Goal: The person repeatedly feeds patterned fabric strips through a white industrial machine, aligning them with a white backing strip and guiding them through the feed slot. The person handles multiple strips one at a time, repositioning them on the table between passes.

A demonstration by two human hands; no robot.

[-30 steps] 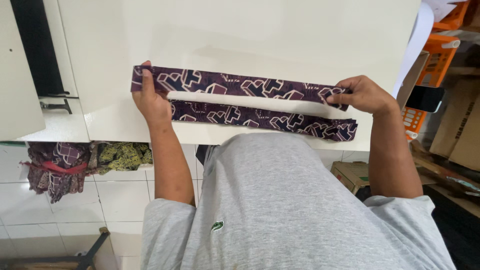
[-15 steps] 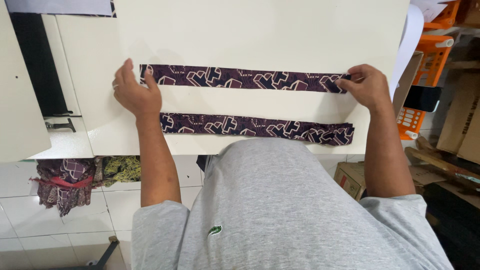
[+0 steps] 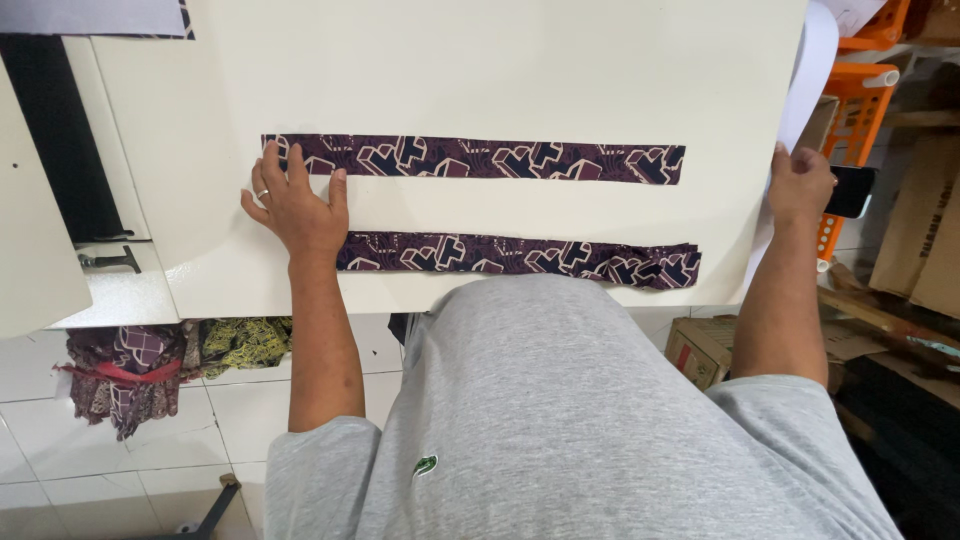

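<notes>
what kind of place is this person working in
Probably a small sewing or garment workshop: patterned fabric strips laid on a white cutting table, bundled cloth scraps on the tiled floor, cardboard boxes alongside.

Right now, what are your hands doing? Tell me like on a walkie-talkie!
Left hand flat on far cloth strip. Right hand at table edge, holding no cloth. Near strip lies untouched. Nothing blocking.

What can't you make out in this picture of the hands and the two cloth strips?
Head view:
- Left end of the near strip: under the left hand.
- Left tip of the far strip: partly under that hand's fingers.
- Right hand: at the board's right edge; its fingertips and any grip are hidden from here.
- Near edge of the board: partly hidden by the grey shirt.
</notes>
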